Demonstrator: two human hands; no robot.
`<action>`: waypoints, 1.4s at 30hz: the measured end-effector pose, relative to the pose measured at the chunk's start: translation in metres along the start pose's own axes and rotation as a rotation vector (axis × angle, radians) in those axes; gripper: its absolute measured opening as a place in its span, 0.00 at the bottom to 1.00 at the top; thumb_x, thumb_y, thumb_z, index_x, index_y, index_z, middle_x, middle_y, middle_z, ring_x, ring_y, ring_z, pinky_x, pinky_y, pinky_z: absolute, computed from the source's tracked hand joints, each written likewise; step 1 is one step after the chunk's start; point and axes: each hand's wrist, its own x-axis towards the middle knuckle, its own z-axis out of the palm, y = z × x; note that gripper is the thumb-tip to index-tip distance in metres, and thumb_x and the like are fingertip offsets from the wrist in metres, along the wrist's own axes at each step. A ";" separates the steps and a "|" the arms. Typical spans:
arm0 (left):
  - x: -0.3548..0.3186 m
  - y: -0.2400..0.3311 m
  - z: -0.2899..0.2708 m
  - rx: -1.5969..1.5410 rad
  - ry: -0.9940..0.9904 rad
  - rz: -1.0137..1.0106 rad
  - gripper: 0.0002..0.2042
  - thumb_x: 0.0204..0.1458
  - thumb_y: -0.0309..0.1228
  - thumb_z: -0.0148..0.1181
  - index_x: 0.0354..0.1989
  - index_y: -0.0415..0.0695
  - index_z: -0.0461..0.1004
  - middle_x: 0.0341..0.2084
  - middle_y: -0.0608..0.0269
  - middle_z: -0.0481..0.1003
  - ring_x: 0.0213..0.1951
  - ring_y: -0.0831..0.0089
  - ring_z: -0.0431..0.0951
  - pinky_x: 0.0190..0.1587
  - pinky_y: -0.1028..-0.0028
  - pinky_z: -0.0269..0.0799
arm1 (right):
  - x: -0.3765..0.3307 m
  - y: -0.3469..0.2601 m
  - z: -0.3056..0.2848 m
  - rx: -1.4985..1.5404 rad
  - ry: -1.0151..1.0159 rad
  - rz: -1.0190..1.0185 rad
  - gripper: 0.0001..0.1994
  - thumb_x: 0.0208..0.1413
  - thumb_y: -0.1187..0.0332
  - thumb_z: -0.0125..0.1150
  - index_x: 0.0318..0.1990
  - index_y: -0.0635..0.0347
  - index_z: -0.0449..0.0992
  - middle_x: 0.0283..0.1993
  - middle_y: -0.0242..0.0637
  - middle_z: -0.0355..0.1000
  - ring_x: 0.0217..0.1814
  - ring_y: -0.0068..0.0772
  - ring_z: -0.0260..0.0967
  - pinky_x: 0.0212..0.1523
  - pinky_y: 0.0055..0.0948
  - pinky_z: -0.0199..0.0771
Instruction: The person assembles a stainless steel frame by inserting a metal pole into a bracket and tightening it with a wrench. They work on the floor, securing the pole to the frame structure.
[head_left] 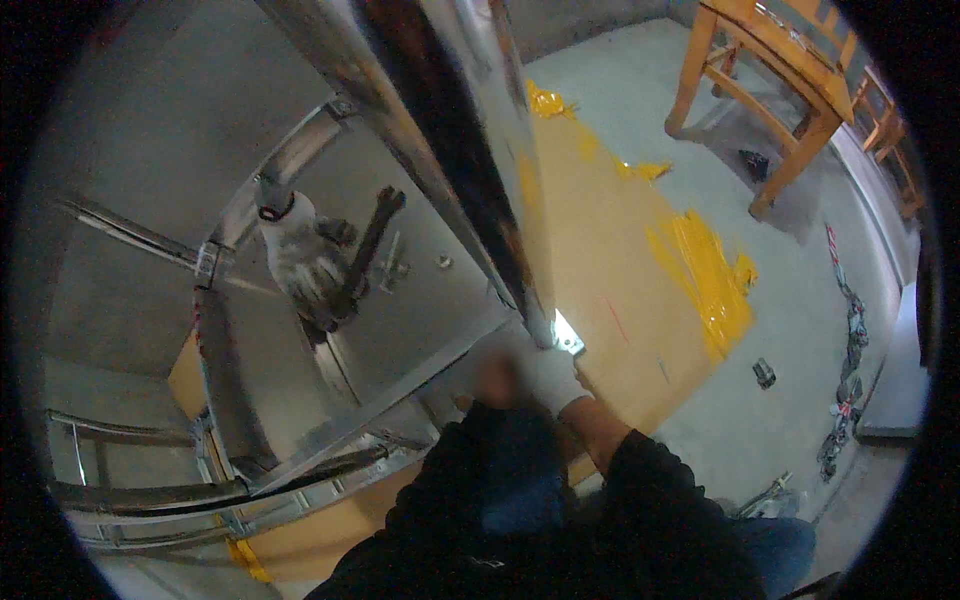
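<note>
My right hand (553, 380), in a white glove with the wrist bare, is at the foot of a tall shiny metal post (440, 120). Its fingers are hidden there. Beside it, a smeared skin-coloured patch at the end of my left sleeve looks like my left hand (497, 380); its fingers cannot be made out. A small bright metal plate (568, 336) with holes shows past the post's foot. On the grey metal panel (400, 350) to the left lie a white glove (300, 260) with a grey palm, a dark wrench-like tool (378, 225), a bolt (394, 268) and a small nut-like piece (445, 262).
Metal rails (330, 445) frame the panel on the left. Brown cardboard (600, 270) with torn yellow tape (705, 285) covers the floor to the right. Beyond are a wooden chair (770, 70), a small metal piece (764, 373) and a twisted strip of plastic (852, 350).
</note>
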 end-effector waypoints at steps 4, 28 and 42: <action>0.012 -0.010 0.004 -0.176 -0.029 -0.071 0.13 0.50 0.33 0.54 0.41 0.40 0.75 0.37 0.50 0.76 0.38 0.56 0.77 0.41 0.62 0.71 | -0.004 -0.004 0.002 0.366 0.001 0.215 0.21 0.56 0.55 0.45 0.49 0.62 0.70 0.48 0.50 0.70 0.51 0.49 0.68 0.50 0.39 0.68; -0.001 0.030 -0.010 -0.138 0.025 0.026 0.10 0.46 0.34 0.51 0.29 0.43 0.76 0.29 0.49 0.75 0.36 0.50 0.75 0.39 0.55 0.69 | 0.023 0.029 0.043 -0.169 0.356 -0.246 0.08 0.48 0.69 0.51 0.24 0.56 0.77 0.23 0.39 0.74 0.26 0.41 0.75 0.21 0.40 0.72; -0.001 0.029 -0.010 -0.084 -0.061 -0.026 0.12 0.48 0.35 0.51 0.32 0.39 0.75 0.31 0.44 0.74 0.35 0.49 0.75 0.36 0.56 0.69 | 0.034 0.038 0.055 -0.173 0.338 -0.308 0.12 0.54 0.64 0.47 0.32 0.56 0.78 0.31 0.43 0.76 0.28 0.43 0.75 0.23 0.43 0.73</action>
